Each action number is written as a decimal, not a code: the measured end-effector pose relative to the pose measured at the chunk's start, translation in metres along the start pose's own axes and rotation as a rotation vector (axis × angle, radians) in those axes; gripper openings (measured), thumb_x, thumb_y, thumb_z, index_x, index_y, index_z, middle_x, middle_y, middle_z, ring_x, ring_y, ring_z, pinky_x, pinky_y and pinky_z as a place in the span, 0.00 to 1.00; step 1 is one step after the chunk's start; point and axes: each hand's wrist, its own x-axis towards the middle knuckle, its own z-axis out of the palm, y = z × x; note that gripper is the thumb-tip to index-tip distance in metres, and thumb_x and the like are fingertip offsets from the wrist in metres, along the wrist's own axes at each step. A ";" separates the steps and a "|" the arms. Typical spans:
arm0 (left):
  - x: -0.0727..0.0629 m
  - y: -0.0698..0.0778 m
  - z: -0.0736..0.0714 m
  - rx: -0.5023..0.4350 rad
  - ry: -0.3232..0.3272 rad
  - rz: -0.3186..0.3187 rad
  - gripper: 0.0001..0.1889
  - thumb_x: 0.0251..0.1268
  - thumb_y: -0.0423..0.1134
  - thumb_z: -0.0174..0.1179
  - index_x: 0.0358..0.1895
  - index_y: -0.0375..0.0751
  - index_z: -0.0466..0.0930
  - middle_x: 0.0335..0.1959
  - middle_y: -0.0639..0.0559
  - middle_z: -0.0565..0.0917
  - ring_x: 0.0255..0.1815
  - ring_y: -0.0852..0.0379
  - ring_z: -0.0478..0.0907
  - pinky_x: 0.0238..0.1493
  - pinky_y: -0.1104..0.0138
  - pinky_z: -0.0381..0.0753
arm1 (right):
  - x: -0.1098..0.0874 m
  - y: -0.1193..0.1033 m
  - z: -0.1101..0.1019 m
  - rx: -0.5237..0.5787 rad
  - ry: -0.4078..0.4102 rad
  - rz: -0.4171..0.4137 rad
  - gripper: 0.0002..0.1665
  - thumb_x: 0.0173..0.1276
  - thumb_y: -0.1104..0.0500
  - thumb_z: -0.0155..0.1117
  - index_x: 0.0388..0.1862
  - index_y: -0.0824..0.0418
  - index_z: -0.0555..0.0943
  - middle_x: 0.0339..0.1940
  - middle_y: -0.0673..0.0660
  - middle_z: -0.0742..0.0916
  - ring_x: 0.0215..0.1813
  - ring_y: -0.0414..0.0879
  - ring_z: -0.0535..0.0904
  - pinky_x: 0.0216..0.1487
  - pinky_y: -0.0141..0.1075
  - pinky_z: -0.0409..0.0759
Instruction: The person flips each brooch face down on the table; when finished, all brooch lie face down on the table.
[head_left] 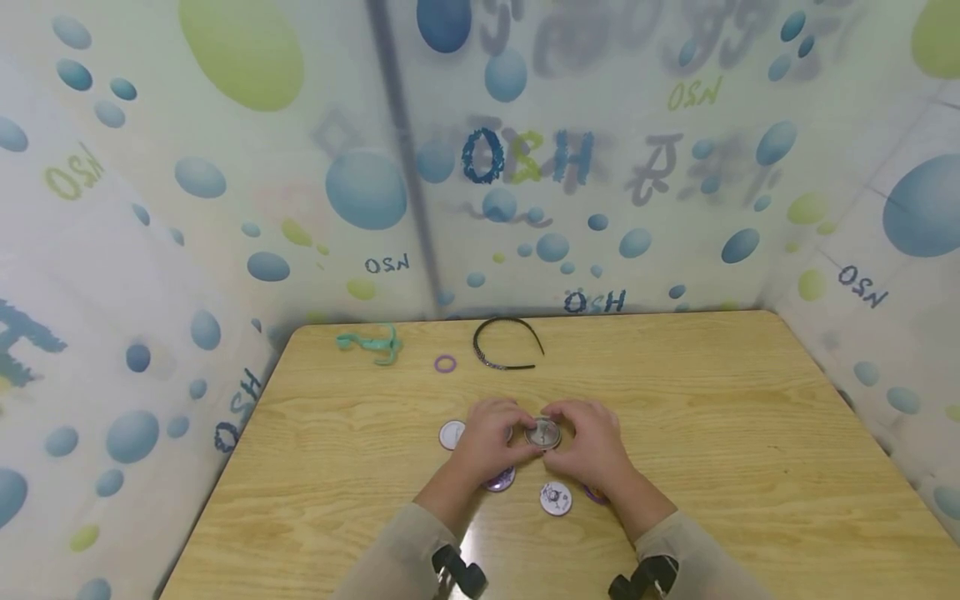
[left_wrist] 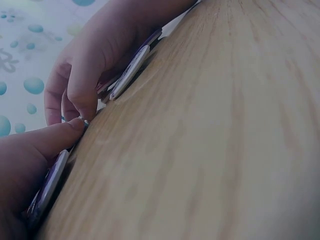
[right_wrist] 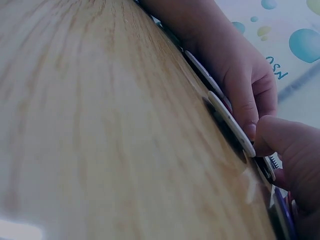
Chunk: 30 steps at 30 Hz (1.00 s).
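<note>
One silver-backed badge sits mid-counter, between both hands. The left hand pinches its left edge and the right hand its right, each grip narrow at the thin rim. Uneven pressure from the fingers could tip it or make it slip. Shifting the left hand carelessly could nudge the purple badge near it or the white badge at left; the line-drawn badge lies nearer, similarly exposed.
</note>
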 end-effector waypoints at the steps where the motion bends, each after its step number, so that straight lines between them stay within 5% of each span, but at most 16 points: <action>1: 0.000 0.000 0.000 0.001 0.000 0.000 0.19 0.52 0.54 0.83 0.44 0.52 0.91 0.44 0.59 0.89 0.52 0.54 0.81 0.63 0.53 0.75 | 0.000 0.000 0.000 0.000 0.003 -0.005 0.33 0.43 0.54 0.82 0.54 0.47 0.88 0.52 0.44 0.90 0.58 0.52 0.78 0.65 0.59 0.63; 16: 0.001 0.000 -0.003 -0.020 0.009 -0.007 0.15 0.54 0.51 0.81 0.44 0.53 0.93 0.49 0.60 0.91 0.57 0.52 0.82 0.67 0.51 0.73 | 0.002 -0.004 -0.002 0.014 0.002 0.012 0.33 0.44 0.54 0.83 0.55 0.47 0.88 0.52 0.44 0.90 0.61 0.52 0.77 0.67 0.59 0.63; 21: 0.000 -0.001 -0.001 -0.020 -0.012 -0.020 0.16 0.55 0.51 0.81 0.45 0.53 0.93 0.49 0.60 0.90 0.58 0.52 0.81 0.68 0.51 0.72 | 0.001 -0.002 -0.003 0.064 -0.002 0.024 0.34 0.44 0.57 0.84 0.56 0.49 0.88 0.50 0.44 0.90 0.54 0.49 0.77 0.65 0.55 0.63; 30: -0.002 0.004 -0.004 0.004 -0.062 -0.052 0.16 0.57 0.51 0.78 0.48 0.54 0.91 0.50 0.59 0.88 0.59 0.52 0.79 0.68 0.50 0.72 | 0.000 -0.001 -0.013 0.369 0.063 0.261 0.17 0.67 0.63 0.73 0.55 0.58 0.87 0.52 0.55 0.91 0.45 0.49 0.87 0.45 0.38 0.85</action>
